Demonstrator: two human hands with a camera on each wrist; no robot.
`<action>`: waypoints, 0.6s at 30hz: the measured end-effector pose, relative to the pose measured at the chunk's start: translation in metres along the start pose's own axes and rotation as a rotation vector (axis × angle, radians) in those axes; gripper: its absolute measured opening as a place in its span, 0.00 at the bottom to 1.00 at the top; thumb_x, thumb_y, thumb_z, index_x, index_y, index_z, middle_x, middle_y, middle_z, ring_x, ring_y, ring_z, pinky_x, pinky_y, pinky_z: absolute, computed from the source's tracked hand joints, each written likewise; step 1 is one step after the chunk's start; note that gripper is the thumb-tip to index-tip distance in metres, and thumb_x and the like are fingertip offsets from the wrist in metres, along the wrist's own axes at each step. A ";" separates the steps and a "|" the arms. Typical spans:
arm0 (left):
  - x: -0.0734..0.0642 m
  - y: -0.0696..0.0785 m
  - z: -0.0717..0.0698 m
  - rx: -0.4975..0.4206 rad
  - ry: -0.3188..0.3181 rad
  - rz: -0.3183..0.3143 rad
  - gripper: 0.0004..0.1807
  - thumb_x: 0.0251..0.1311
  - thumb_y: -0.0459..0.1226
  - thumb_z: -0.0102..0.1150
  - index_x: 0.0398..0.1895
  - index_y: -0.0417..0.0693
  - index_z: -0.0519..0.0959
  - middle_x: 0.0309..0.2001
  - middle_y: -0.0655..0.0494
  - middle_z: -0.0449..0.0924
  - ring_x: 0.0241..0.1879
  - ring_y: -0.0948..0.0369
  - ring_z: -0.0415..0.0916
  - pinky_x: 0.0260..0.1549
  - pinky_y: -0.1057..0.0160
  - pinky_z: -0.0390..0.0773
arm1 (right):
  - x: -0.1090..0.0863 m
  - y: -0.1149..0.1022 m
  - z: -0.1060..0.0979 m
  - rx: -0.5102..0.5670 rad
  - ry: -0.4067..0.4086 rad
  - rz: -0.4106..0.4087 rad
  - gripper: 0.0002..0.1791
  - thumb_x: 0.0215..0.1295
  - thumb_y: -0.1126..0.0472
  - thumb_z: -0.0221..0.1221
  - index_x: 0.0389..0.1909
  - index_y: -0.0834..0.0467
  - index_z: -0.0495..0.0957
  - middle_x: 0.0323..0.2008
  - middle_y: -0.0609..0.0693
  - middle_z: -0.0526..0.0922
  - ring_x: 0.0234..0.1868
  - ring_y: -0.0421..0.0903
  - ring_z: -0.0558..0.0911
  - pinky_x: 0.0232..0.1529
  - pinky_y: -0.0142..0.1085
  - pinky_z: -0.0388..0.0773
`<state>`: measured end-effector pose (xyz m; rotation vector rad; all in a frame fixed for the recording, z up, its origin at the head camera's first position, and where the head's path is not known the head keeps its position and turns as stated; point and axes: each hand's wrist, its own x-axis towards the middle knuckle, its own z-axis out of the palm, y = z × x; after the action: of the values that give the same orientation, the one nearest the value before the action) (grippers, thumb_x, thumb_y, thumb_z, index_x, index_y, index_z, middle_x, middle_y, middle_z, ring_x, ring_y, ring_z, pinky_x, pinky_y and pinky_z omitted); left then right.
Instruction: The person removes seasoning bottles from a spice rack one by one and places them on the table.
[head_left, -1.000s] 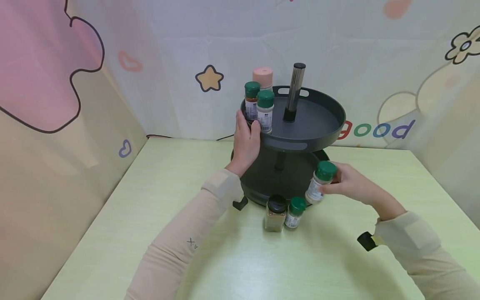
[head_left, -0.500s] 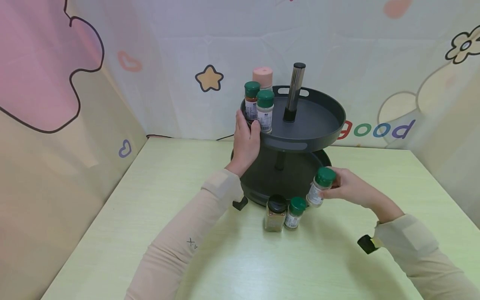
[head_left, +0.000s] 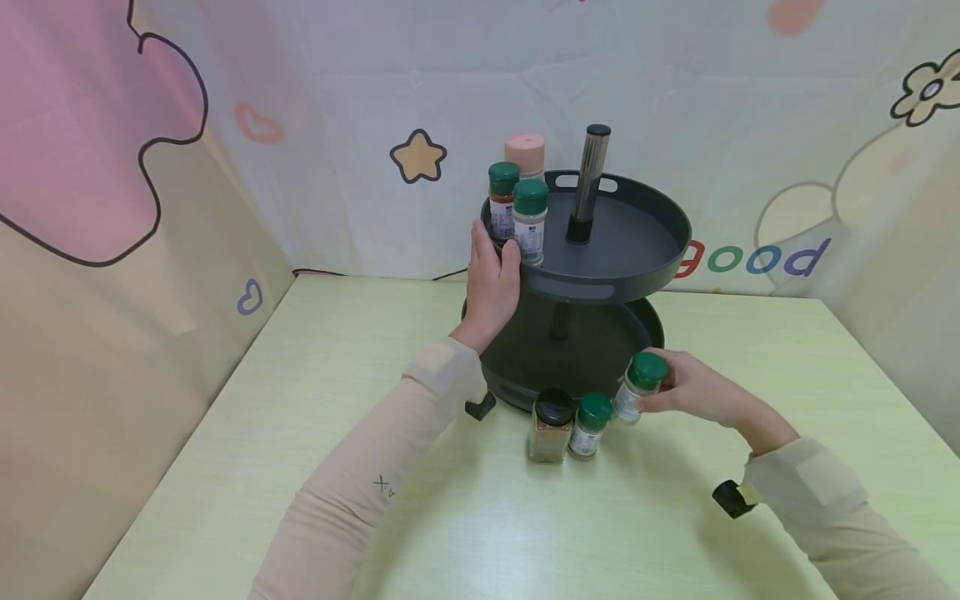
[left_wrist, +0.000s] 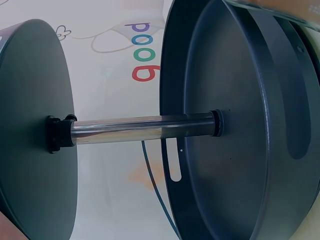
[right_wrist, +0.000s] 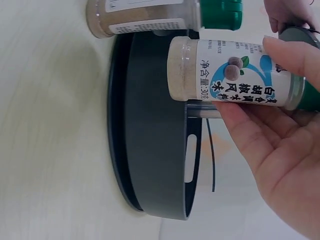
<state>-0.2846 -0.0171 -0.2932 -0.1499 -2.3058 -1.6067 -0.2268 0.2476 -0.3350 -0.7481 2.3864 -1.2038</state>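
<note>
My right hand holds a small spice shaker with a green cap, fingers and thumb on opposite sides. It hangs slightly tilted above the table, in front of the lower tray's right rim. The right wrist view shows its white pepper-pattern label and pale powder. My left hand rests against the left side of the upper tray, fingers extended and thumb near the front. Just above that thumb stand a white-powder shaker and a red-brown one, both green-capped, with a pink-capped bottle behind.
A square black-capped jar and another green-capped shaker stand on the table before the lower tray. A metal post rises through the upper tray. A patterned cloth hangs behind.
My right hand has lowered the shaker and brought it slightly nearer, down from beside the lower tray's rim. My left hand and the rack have stayed put.
</note>
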 end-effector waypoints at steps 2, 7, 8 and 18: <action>0.000 0.000 0.000 -0.002 0.000 0.001 0.35 0.65 0.47 0.32 0.68 0.45 0.33 0.71 0.55 0.32 0.69 0.62 0.33 0.66 0.62 0.43 | 0.000 0.002 0.002 0.003 -0.002 -0.007 0.20 0.52 0.64 0.60 0.45 0.65 0.68 0.42 0.59 0.76 0.39 0.42 0.76 0.41 0.38 0.76; 0.000 0.000 0.000 -0.004 0.000 0.002 0.35 0.65 0.47 0.32 0.68 0.45 0.33 0.71 0.56 0.32 0.69 0.62 0.33 0.66 0.62 0.43 | 0.001 0.007 0.006 0.006 0.004 -0.013 0.19 0.52 0.64 0.60 0.44 0.65 0.68 0.44 0.62 0.75 0.40 0.43 0.76 0.41 0.37 0.76; 0.000 0.000 0.000 -0.005 -0.001 0.001 0.35 0.65 0.47 0.32 0.68 0.45 0.33 0.71 0.56 0.32 0.69 0.62 0.33 0.66 0.62 0.43 | 0.002 0.007 0.007 0.005 0.006 -0.009 0.19 0.51 0.64 0.61 0.44 0.65 0.68 0.44 0.61 0.75 0.40 0.43 0.76 0.41 0.37 0.76; -0.001 0.001 0.000 -0.004 0.001 -0.003 0.35 0.65 0.47 0.32 0.68 0.45 0.33 0.71 0.56 0.31 0.69 0.62 0.33 0.66 0.62 0.43 | 0.001 0.015 0.015 -0.042 0.026 0.007 0.19 0.49 0.61 0.63 0.42 0.62 0.70 0.36 0.56 0.76 0.35 0.45 0.73 0.36 0.37 0.74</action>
<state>-0.2837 -0.0171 -0.2926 -0.1466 -2.3028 -1.6125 -0.2243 0.2453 -0.3558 -0.7411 2.4397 -1.1712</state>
